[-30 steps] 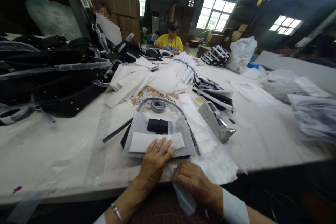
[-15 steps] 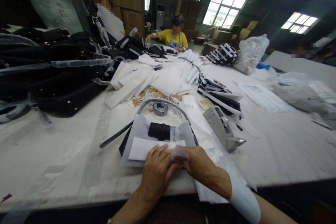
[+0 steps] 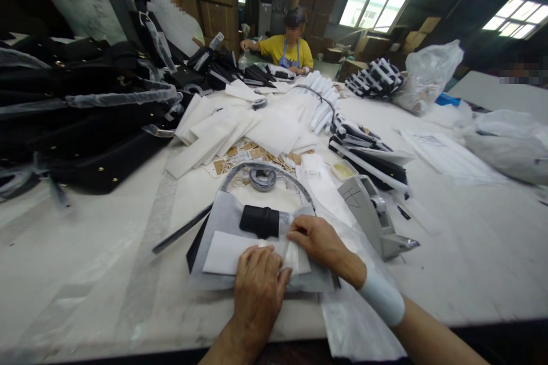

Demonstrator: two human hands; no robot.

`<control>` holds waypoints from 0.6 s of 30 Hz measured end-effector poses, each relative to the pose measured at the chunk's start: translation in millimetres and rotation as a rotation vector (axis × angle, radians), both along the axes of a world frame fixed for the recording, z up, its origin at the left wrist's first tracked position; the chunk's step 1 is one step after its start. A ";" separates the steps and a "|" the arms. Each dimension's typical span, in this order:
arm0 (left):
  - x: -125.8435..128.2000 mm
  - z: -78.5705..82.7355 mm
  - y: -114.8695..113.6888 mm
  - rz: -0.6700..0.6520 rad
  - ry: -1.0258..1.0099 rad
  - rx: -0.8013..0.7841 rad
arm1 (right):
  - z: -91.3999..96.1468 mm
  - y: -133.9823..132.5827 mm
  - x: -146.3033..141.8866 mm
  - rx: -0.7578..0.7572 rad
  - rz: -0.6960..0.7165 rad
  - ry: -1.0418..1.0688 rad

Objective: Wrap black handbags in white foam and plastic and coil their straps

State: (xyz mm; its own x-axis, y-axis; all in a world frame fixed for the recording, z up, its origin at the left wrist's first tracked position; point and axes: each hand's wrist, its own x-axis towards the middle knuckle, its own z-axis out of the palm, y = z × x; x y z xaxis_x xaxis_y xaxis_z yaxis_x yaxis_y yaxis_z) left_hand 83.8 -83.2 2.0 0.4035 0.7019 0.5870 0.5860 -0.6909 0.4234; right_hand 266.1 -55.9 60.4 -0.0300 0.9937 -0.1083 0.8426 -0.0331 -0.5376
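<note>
A black handbag lies in front of me, covered by a grey-white tissue sheet (image 3: 225, 214). Its plastic-wrapped handle (image 3: 240, 170) arches away from me. A black strap tab (image 3: 259, 221) with a loop shows on top. My left hand (image 3: 259, 276) presses flat on a white foam sheet (image 3: 220, 254) laid across the bag, fingers stretched out. Just right of it, my right hand (image 3: 321, 242) is closed in a pinch at a thin translucent paper (image 3: 293, 256) on the foam's right part. The bag's body is mostly hidden under the sheets.
A grey tape dispenser (image 3: 368, 211) stands at the right, beside a small dish (image 3: 343, 170). A roll of strap (image 3: 262, 178) sits beyond the bag. White sheets (image 3: 274, 131) and tags pile farther back. Black bags (image 3: 85, 125) heap at left. A co-worker (image 3: 291, 51) sits opposite.
My right hand has moved up and away from my left, and the translucent paper it was lifting now lies flatter on the foam. The left hand stays pressed down. The view has shifted slightly.
</note>
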 end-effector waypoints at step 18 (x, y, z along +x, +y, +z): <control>-6.8 -18.3 4.8 -0.093 0.081 0.186 | -4.6 -1.6 0.3 0.169 -0.237 0.229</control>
